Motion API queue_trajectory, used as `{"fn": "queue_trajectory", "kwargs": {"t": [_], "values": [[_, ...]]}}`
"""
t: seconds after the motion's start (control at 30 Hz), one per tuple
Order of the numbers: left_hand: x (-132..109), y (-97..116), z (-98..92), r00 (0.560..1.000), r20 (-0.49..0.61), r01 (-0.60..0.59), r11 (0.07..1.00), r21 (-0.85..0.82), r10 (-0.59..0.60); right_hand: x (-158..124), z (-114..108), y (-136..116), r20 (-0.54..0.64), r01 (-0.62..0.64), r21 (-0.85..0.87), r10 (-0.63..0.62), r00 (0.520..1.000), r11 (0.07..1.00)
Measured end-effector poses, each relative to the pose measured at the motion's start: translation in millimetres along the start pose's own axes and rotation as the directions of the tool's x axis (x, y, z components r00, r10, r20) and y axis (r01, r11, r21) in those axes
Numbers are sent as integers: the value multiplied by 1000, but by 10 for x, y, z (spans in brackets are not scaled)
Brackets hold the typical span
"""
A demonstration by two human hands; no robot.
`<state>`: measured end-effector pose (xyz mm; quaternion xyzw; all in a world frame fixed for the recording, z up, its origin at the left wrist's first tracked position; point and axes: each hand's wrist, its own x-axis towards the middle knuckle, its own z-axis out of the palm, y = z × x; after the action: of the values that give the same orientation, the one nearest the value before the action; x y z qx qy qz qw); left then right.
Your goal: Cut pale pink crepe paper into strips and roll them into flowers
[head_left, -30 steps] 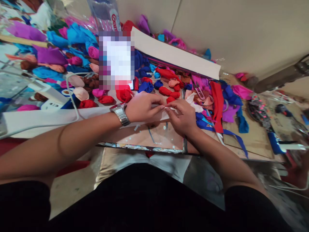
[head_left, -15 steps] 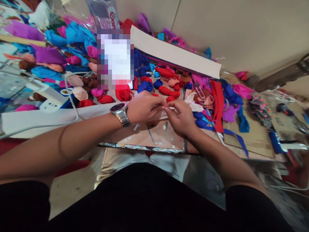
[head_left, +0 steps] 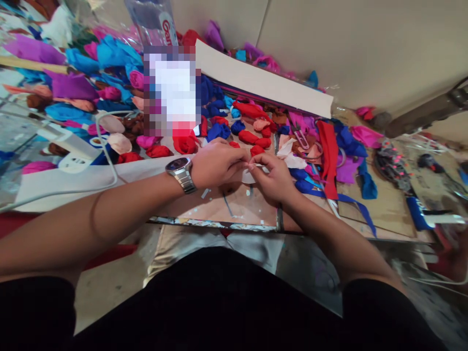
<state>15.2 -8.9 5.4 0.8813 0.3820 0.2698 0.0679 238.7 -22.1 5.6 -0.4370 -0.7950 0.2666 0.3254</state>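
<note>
My left hand (head_left: pixel 216 165), with a metal watch (head_left: pixel 182 174) at the wrist, is closed in a pinch on a long white strip (head_left: pixel 144 166) of thin paper or cloth. Against it, fingertip to fingertip, my right hand (head_left: pixel 272 176) pinches the same strip, whose end hangs just below the fingers. Leftward the strip runs beneath my left wrist and along the table edge. My fingers hide the exact spot they grip. Behind my hands lie bunched red rolls (head_left: pixel 252 139) and blue pieces (head_left: pixel 219 131). Pink-handled snips (head_left: pixel 301 137) rest to the right.
A pixelated upright screen (head_left: pixel 173 90) stands behind my left hand. A white cable (head_left: pixel 109 158) crosses the strip near a power adapter (head_left: pixel 75 146). A long white board (head_left: pixel 263 80) lies at the back. Red and blue ribbons (head_left: pixel 329 161) lie right, beside a tool with a blue handle (head_left: pixel 419 214).
The white strip's left end has slid to the right along the table. Both hands stay pinched together in nearly the same place. The view has shifted slightly.
</note>
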Motion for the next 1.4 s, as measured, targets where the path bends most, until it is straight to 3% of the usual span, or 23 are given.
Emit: {"fn": "queue_trajectory", "kwargs": {"t": [0.13, 0.43, 0.67, 0.8, 1.17, 1.4], "values": [[-8, -12, 17, 1000, 15, 1, 1000, -20, -1, 3, -19, 8, -32, 62, -85, -65, 997, 994], [-2, 109, -123, 993, 93, 83, 990, -112, -73, 32, -43, 14, 58, 11, 12, -12, 998, 1000], [26, 100, -202, 985, 141, 116, 988, -105, -101, 27, -63, 49, 17, 115, -94, -114, 993, 989], [37, 74, -197, 982, 168, 111, 987, -120, -90, 32, -70, 46, 45, 90, -101, -86, 995, 991], [53, 25, -260, 960, 105, 267, 960, -78, -259, 46, -80, 74, 8, 22, -7, -22, 1000, 1000], [43, 43, -255, 978, 97, 187, 982, -31, -183, 47, -81, 50, 10, 15, -12, -15, 1000, 1000]]}}
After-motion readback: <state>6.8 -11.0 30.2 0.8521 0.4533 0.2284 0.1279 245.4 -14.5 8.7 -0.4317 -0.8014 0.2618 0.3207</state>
